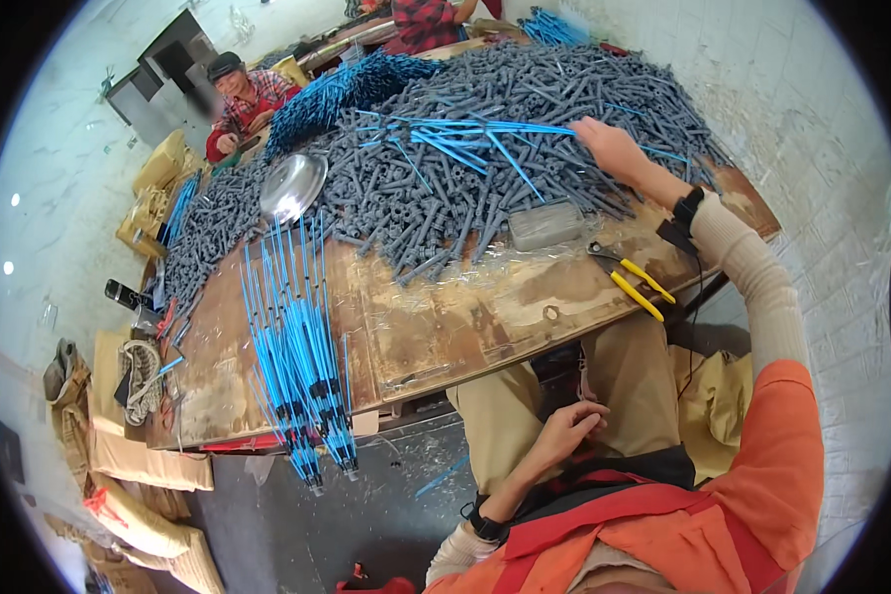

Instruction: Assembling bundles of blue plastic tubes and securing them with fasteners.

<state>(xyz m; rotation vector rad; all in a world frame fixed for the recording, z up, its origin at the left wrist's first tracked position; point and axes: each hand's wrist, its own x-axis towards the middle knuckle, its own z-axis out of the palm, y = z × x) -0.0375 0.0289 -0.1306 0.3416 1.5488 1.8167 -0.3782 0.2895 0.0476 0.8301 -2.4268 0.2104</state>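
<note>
My right hand (609, 147) reaches out over a big heap of grey plastic plugs (505, 129) and grips the ends of several thin blue rods (465, 134) lying across it. My left hand (569, 428) rests on my lap below the table edge, fingers curled with nothing in them. A finished bundle of blue rods with dark tips (302, 346) lies on the worn wooden table (445, 317) to my left, its ends past the near edge.
Yellow-handled pliers (636, 282) and a small clear plastic box (545, 224) lie near my right forearm. A shiny metal lid (292, 186) sits on the heap. Two other people (240, 94) work at the far side. Brown sacks (153, 465) are stacked at left.
</note>
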